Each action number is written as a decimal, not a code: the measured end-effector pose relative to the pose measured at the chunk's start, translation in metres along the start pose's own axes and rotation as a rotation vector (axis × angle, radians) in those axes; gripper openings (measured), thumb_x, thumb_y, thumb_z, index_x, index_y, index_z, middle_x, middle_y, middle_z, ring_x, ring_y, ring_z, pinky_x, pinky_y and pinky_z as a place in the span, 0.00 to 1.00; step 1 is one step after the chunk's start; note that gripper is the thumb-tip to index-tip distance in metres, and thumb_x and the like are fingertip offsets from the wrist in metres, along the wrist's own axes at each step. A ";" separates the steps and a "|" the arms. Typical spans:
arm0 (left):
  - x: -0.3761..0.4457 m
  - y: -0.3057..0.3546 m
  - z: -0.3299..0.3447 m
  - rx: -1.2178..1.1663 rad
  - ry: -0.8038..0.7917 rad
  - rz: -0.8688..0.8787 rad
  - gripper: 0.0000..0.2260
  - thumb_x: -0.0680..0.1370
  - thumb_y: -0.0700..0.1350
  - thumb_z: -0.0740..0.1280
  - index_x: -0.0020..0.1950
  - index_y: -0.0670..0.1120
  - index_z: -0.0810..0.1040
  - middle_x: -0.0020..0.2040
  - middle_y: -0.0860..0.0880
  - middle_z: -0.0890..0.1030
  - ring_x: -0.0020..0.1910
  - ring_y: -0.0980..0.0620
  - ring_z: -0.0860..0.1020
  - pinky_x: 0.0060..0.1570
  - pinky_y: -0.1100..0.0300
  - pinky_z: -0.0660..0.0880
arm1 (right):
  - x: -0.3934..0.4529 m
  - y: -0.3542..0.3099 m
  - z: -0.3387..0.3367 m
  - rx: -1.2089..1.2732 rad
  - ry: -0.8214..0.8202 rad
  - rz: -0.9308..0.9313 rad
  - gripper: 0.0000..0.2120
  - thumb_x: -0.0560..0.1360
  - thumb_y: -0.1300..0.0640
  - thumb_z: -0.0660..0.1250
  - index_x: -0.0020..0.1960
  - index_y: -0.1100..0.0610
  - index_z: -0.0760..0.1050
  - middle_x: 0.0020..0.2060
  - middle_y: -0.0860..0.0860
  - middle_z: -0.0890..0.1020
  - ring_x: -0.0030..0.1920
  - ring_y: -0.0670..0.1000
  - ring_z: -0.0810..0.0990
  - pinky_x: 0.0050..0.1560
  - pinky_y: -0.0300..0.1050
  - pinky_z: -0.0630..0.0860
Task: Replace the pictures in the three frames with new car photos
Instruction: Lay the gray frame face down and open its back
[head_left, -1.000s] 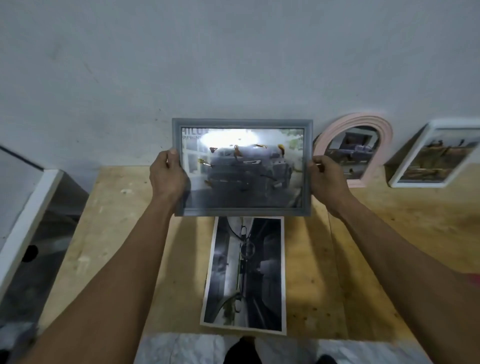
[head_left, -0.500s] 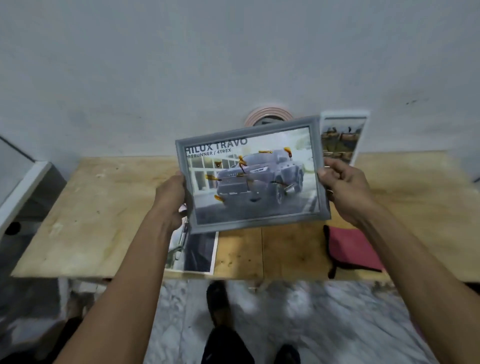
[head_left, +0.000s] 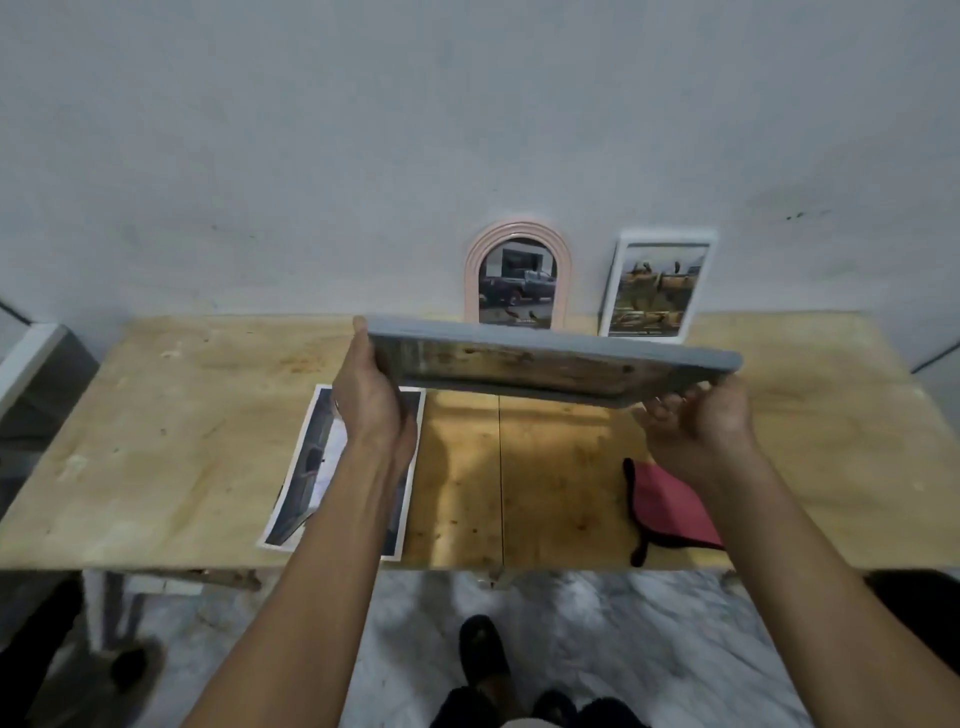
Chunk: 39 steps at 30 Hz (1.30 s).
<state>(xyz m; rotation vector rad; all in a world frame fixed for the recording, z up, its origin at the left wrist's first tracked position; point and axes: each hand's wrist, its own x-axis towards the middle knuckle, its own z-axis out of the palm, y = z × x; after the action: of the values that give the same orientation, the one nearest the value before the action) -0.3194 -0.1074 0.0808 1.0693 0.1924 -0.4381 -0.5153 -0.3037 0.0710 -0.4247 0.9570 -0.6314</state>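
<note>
I hold a grey picture frame (head_left: 545, 348) above the wooden table (head_left: 208, 415), tipped nearly flat so its lower edge and brown back face me. My left hand (head_left: 371, 400) grips its left end and my right hand (head_left: 698, 421) grips its right end from below. A dark car photo (head_left: 311, 467) lies on the table under my left forearm, partly hidden. Against the wall stand a pink arched frame (head_left: 518, 283) with a truck picture and a white frame (head_left: 657, 286) with a tan vehicle picture.
A red cloth (head_left: 670, 506) with black trim lies on the table near its front right edge. A white-edged object (head_left: 31, 358) stands at the far left. Below the table edge are marble floor and dark shoes (head_left: 480, 649).
The grey frame has tipped from facing me, picture visible, to nearly flat with its back toward me. The view has pulled back from the table.
</note>
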 end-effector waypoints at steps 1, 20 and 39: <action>0.004 -0.002 0.001 -0.023 0.018 0.008 0.09 0.80 0.47 0.67 0.46 0.45 0.83 0.49 0.48 0.85 0.48 0.54 0.82 0.44 0.62 0.78 | 0.003 0.000 -0.001 0.002 0.008 0.013 0.16 0.77 0.47 0.60 0.58 0.55 0.75 0.56 0.46 0.79 0.46 0.50 0.78 0.49 0.43 0.72; 0.051 -0.084 -0.133 0.710 0.137 -0.433 0.09 0.78 0.40 0.71 0.50 0.34 0.81 0.48 0.39 0.82 0.44 0.44 0.80 0.38 0.55 0.82 | 0.058 0.086 -0.103 -0.710 -0.058 0.026 0.19 0.77 0.73 0.63 0.68 0.66 0.71 0.50 0.47 0.81 0.45 0.42 0.81 0.42 0.35 0.81; 0.039 -0.173 -0.115 1.124 0.092 -0.372 0.11 0.79 0.33 0.68 0.61 0.39 0.77 0.45 0.45 0.79 0.42 0.54 0.77 0.41 0.64 0.78 | 0.092 0.109 -0.139 -1.243 -0.007 -0.136 0.26 0.82 0.62 0.58 0.78 0.54 0.59 0.65 0.48 0.75 0.63 0.50 0.74 0.59 0.40 0.71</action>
<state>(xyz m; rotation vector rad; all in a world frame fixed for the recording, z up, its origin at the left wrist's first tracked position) -0.3530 -0.0865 -0.1264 2.1742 0.2303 -0.8759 -0.5614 -0.2919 -0.1226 -1.5935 1.2440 -0.0728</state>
